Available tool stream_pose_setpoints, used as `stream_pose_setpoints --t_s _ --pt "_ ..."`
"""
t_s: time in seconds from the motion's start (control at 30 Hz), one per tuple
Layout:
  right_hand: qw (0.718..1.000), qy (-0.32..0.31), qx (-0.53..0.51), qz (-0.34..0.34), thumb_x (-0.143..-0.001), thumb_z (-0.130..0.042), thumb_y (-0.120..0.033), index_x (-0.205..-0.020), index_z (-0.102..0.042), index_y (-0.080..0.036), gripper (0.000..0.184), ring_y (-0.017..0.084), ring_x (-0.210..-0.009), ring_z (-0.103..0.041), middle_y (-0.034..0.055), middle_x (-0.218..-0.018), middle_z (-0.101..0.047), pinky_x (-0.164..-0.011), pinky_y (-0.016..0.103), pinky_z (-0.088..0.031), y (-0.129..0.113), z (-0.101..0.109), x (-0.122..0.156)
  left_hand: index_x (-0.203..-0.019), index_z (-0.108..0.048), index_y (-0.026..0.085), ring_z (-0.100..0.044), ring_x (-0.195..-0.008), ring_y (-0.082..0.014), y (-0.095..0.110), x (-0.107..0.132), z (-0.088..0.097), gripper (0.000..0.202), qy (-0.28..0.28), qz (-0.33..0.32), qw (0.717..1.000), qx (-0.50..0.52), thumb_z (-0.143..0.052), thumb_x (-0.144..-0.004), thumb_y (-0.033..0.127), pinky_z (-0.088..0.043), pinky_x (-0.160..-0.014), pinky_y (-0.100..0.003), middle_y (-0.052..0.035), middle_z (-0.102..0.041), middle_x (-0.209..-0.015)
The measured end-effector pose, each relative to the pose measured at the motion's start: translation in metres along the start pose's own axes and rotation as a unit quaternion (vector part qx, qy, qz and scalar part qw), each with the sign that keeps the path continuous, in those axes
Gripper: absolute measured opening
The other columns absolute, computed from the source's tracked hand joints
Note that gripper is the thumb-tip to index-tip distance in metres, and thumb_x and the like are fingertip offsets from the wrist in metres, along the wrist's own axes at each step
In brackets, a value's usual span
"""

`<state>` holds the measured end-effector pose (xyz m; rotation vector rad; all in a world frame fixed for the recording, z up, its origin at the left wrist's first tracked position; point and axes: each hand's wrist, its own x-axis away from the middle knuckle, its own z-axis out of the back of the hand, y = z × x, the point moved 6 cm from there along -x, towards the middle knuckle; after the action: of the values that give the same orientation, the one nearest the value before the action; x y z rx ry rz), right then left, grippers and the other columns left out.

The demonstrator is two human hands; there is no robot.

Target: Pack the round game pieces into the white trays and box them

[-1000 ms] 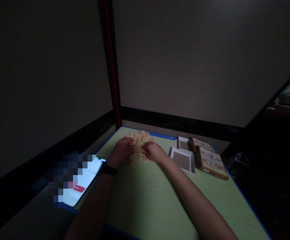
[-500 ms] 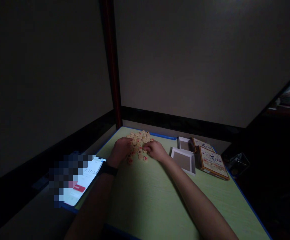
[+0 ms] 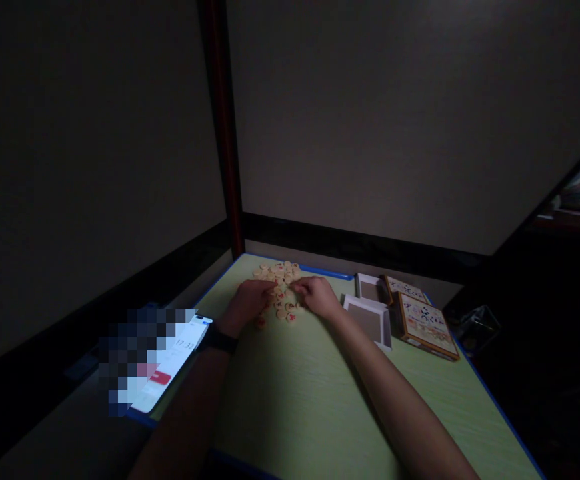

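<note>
A loose heap of round, pale Chinese chess pieces [image 3: 281, 313] lies at the far end of the green table, several marked with red characters. From the left, my left hand [image 3: 249, 301] bends over the heap, fingers pressed together and tips among the pieces; what they grip is hidden. On the opposite side my right hand [image 3: 319, 297] is closed, its index finger and thumb meeting at the heap's right edge. Anything in that pinch is too small to make out. A dark band [image 3: 221, 341] circles my left wrist.
A lit phone [image 3: 173, 367] lies at the table's left edge. To the right are two shallow white trays [image 3: 387, 327] and two printed boxes [image 3: 427, 323]. The green table [image 3: 310, 407] has a blue rim, with walls behind and a dark area at right.
My left hand has shifted slightly right, its fingers reaching further over the pieces. My right hand has risen a little and moved right, uncovering pieces in the middle.
</note>
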<state>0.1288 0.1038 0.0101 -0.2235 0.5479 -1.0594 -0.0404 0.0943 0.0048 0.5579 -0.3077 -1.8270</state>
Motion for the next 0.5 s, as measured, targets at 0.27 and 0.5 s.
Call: stream_pose_setpoints --t_s 0.27,0.5 --pt "0.998 0.014 -0.001 -0.065 -0.079 -0.054 -0.006 -0.092 -0.077 -0.017 0.030 0.017 -0.078 -0.068 0.0048 -0.086 -0.077 -0.069 0.021 -0.044 0.030 0.031 -0.004 -0.102 -0.075 0.019 -0.066 -0.099 -0.0204 0.015 0.002 -0.004 0.031 0.022 -0.088 0.994 -0.065 -0.056 -0.080 0.007 -0.050 -0.093 -0.031 -0.0071 -0.073 -0.102" --pt "0.996 -0.089 -0.003 -0.004 -0.063 -0.054 0.005 -0.090 -0.080 -0.020 0.044 0.016 -0.076 -0.068 0.0014 -0.086 -0.077 -0.068 0.020 -0.045 0.016 0.009 0.002 -0.107 -0.073 0.018 -0.065 -0.105 -0.0226 0.008 0.000 -0.010 0.027 0.004 -0.069 0.996 -0.062 -0.057 -0.086 0.016 -0.046 -0.100 -0.036 -0.0085 -0.073 -0.111"
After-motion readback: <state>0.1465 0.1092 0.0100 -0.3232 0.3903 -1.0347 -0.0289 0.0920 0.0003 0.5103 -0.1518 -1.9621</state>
